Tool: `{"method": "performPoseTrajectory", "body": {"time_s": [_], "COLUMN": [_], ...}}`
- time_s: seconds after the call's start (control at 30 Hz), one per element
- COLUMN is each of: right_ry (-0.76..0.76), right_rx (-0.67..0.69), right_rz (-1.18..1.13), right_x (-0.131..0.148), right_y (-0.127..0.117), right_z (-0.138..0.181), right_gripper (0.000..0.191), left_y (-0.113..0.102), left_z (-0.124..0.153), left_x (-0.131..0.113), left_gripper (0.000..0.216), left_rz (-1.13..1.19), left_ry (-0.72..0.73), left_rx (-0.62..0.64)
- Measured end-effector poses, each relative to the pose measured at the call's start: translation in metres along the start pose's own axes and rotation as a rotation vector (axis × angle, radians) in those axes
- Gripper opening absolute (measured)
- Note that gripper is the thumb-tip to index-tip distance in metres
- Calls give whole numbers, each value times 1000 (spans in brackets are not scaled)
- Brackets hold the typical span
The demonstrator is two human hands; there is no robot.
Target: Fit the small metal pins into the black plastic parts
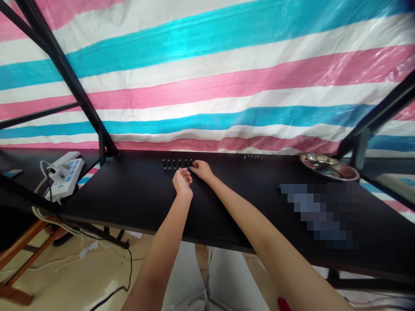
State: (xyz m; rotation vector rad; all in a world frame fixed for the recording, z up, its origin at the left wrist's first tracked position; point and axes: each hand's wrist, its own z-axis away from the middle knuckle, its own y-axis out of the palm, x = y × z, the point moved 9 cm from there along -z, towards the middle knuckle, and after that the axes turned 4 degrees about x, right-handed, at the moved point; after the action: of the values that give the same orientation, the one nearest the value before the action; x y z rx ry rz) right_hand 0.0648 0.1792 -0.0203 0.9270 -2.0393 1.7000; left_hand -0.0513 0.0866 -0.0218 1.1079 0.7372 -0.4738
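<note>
Near the back edge of the black table (139, 194), several small dark cylinders with silvery ends (174, 164) stand in a row. My right hand (201, 169) is at the right end of this row, thumb and fingertips closed on the rightmost cylinder (191, 163). Just in front of the row, my left hand (182, 182) is turned palm-side up with its fingers curled in. Whatever lies inside those fingers, if anything, is too small to make out. Farther right, several tiny silvery pieces (253, 157) lie along the back edge.
A round shiny metal tray (329, 166) sits at the back right. A pixelated flat object (311, 214) lies in front of it. White power strips (66, 179) with plugs are at the left, beside black frame posts (69, 80). Striped sheeting (210, 86) hangs behind.
</note>
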Motion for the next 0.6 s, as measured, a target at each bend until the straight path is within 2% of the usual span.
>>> {"method": "performPoseTrajectory", "body": {"time_s": [0.17,0.33,0.43,0.6], "right_ry": [17,-9,-43,-107], "right_rx": [16,9,-23,-15], "right_rz": [13,49,124,290], "right_x": [0,3,3,-2], "right_y": [1,-5,-15,-35], "right_z": [0,8,22,61], "right_gripper": [10,16,22,27], "left_y": [2,9,22,58], "left_z": [1,-1,6,37], "left_x": [-2,-7,-9,1], "left_gripper": [17,19,20,15], "left_rz": [-33,-236,-512,-1188], "left_ry": [8,141,276,677], "left_rx": [14,97,212,484]}}
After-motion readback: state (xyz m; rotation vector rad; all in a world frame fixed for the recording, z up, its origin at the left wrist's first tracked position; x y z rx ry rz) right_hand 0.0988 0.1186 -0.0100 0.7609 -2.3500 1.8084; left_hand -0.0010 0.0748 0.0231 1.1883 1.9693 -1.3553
